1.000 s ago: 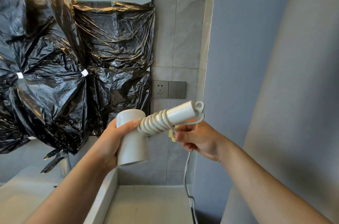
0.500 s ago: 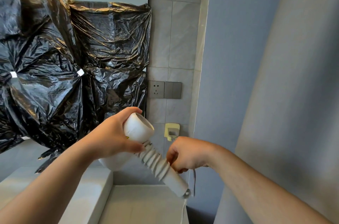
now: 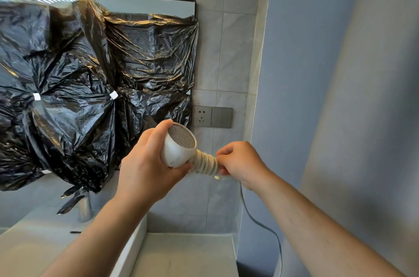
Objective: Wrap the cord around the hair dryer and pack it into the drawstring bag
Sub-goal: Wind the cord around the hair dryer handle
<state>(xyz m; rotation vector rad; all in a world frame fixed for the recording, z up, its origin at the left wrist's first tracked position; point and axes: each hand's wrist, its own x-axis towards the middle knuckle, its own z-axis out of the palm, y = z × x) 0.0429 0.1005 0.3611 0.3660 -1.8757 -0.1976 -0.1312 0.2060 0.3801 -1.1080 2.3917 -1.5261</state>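
So the hair dryer (image 3: 175, 152) is up in the air in front of the tiled wall, above the surface (image 3: 181, 254); the left hand (image 3: 145, 167) is curled round its fat white barrel, mesh end tipped toward the camera; the right hand (image 3: 242, 163) is closed tight at the far end of the handle, pinching the cord (image 3: 205, 162) against it as far as I can tell. Compared with a second ago the dryer has been swung round, handle up, then down, now out to the right; the stack of coils on the handle looks a bit longer, so I'd say another turn or so went on. Not done though; a loose grey length hangs from the right hand down past the surface's edge and out of view. No drawstring bag in sight, so packing is a way off, I reckon.
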